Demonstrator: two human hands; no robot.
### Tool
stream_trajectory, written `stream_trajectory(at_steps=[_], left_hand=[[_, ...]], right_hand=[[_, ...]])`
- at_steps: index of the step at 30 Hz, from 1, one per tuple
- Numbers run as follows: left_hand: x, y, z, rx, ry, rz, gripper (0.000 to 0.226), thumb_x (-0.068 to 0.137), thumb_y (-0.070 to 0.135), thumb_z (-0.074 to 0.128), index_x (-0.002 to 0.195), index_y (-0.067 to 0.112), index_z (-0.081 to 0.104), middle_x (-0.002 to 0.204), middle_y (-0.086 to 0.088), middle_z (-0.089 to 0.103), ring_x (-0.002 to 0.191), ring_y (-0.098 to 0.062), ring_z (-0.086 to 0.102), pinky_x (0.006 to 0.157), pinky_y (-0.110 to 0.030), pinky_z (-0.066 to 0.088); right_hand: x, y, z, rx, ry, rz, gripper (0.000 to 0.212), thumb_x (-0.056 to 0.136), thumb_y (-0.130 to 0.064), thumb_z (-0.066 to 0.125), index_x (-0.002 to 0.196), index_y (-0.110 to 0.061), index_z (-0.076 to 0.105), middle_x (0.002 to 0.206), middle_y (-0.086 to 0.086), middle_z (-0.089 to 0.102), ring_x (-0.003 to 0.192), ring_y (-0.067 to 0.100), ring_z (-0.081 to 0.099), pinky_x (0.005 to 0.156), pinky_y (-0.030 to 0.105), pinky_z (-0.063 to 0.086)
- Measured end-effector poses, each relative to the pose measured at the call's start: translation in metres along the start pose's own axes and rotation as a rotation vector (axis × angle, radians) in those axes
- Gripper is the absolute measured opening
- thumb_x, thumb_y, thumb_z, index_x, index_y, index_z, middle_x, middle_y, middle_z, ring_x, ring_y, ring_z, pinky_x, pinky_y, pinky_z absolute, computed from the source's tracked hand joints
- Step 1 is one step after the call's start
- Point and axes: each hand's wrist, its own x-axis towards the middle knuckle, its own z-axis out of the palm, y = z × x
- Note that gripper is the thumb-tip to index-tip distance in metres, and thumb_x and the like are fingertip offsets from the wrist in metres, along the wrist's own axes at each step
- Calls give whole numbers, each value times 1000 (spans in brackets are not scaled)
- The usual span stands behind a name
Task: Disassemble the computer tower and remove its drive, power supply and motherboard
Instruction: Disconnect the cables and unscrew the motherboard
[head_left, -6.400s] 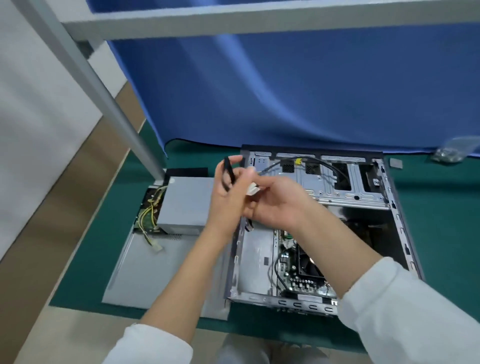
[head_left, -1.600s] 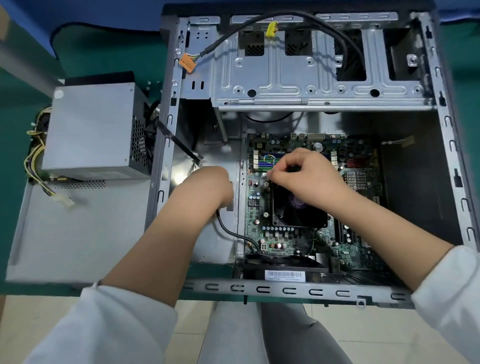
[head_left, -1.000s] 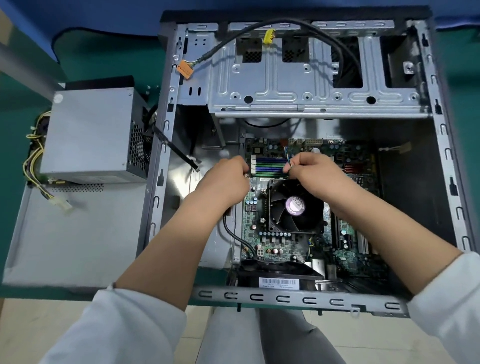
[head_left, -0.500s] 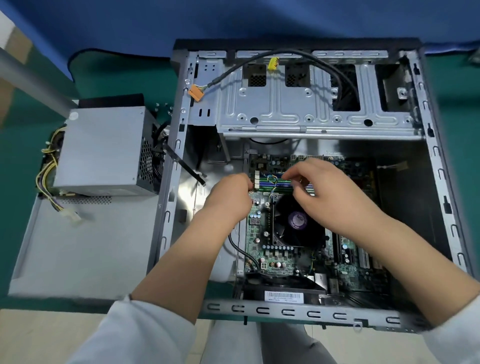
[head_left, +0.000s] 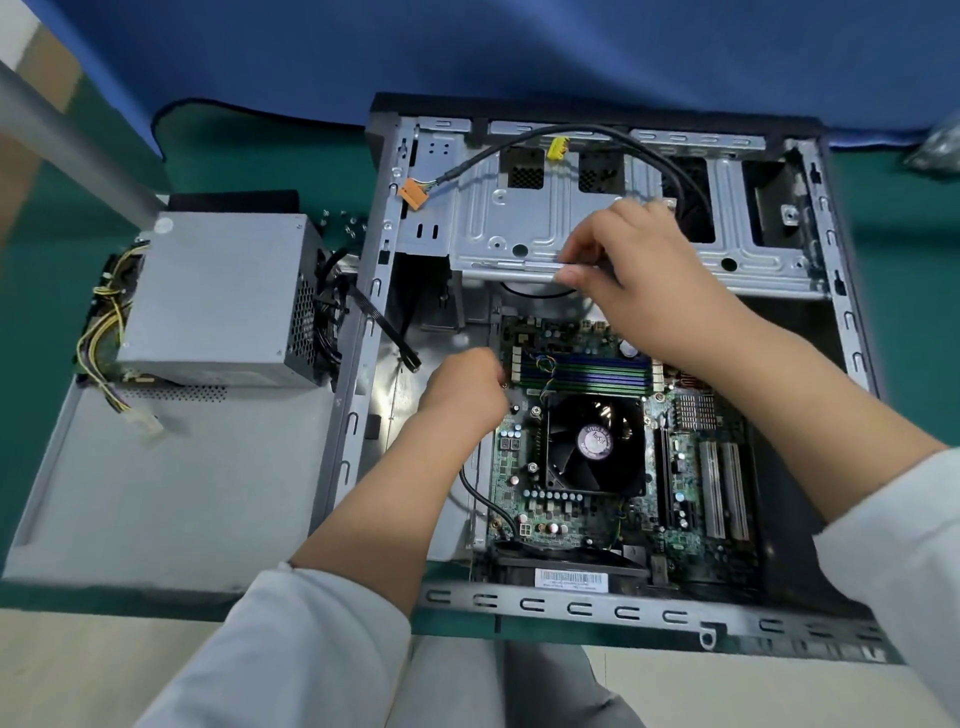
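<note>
**Greys, greens and a blue backdrop**

A grey power supply (head_left: 218, 296) trails yellow and black wires (head_left: 101, 332). The green motherboard (head_left: 613, 447) carries a black fan (head_left: 592, 441) and blue-and-green striped memory slots (head_left: 587, 371). An orange connector (head_left: 413, 193) and a yellow connector (head_left: 557, 148) stand out against the silver drive cage (head_left: 519, 228). The counter (head_left: 270, 156) is dark green, the curtain (head_left: 467, 47) blue.

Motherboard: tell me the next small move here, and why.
Probably set aside whatever the right hand has lifted; it hovers over the drive cage, and what it pinches is too blurred to name. Then go on freeing the motherboard, which still sits in the case with its fan on. The left hand is at its left edge. The power supply is already out.
</note>
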Motion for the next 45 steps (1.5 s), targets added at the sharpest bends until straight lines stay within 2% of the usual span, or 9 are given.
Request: stream_trajectory(at_steps=[13, 16, 20, 24, 29, 35, 38, 41, 45], left_hand=[[-1, 5, -1, 66, -9, -9, 29, 91, 4, 47, 119, 6, 52, 115, -11, 59, 99, -27, 56, 78, -34, 47], [-2, 9, -2, 47, 1, -17, 35, 92, 4, 45, 126, 2, 35, 112, -16, 57, 97, -30, 55, 70, -35, 42], [0, 12, 1, 23, -14, 4, 33, 100, 24, 35, 126, 4, 39, 129, -16, 50, 117, -33, 47, 89, -39, 42], [2, 13, 5, 50, -32, -2, 55, 100, 47, 28, 131, 3, 41, 136, -20, 42, 125, -37, 39, 100, -44, 37], [1, 14, 8, 114, -33, 8, 48, 99, 33, 43, 134, 2, 35, 142, -20, 32, 128, -36, 35, 101, -42, 34], [-4, 15, 12, 227, -81, 32, 41, 97, 15, 45, 134, 1, 33, 145, -21, 16, 129, -36, 29, 99, -41, 35], [-2, 14, 13, 250, -84, 36, 41, 94, 8, 43, 133, 1, 33, 139, -19, 23, 127, -36, 31, 98, -40, 36], [-2, 15, 15, 260, -83, 32, 45, 91, 7, 44, 134, 1, 32, 139, -17, 23, 128, -35, 30, 99, -40, 36], [-1, 16, 13, 261, -75, 30, 44, 93, 9, 45, 135, 2, 33, 139, -17, 24, 127, -34, 32, 96, -38, 37]], right_hand=[[-7, 1, 7, -86, 73, 31, 16, 98, -32, 45, 101, -18, 53, 97, -7, 41, 101, 20, 36, 80, 28, 21], [-37, -2, 2, 199, 126, 37, 7, 98, -26, 47, 93, -21, 48, 80, -14, 49, 78, 4, 40, 67, 18, 29], [-73, 6, 17, 508, -68, 312, 3, 93, -24, 54, 90, -23, 54, 64, -8, 64, 47, 2, 47, 47, 11, 36], [-73, 15, 34, 962, 13, 710, 3, 92, -12, 59, 92, -13, 63, 59, -3, 65, 47, 8, 54, 46, 18, 42], [-47, 8, 48, 1244, 162, 843, 1, 88, -5, 62, 89, -4, 61, 68, 2, 65, 50, 8, 53, 44, 16, 39], [-17, -3, 78, 761, 144, 557, 15, 92, -11, 57, 78, -16, 61, 72, -1, 65, 49, -1, 55, 52, 10, 40], [-19, -2, 90, 471, 184, 468, 16, 95, -16, 51, 95, -8, 64, 83, 3, 70, 74, 11, 64, 68, 20, 44], [-22, -4, 96, 361, 203, 370, 22, 96, -18, 49, 103, -4, 64, 98, 14, 69, 91, 29, 61, 73, 26, 37], [-17, -2, 97, 343, 173, 357, 21, 95, -13, 46, 106, -7, 63, 101, 12, 68, 93, 27, 61, 71, 24, 36]])
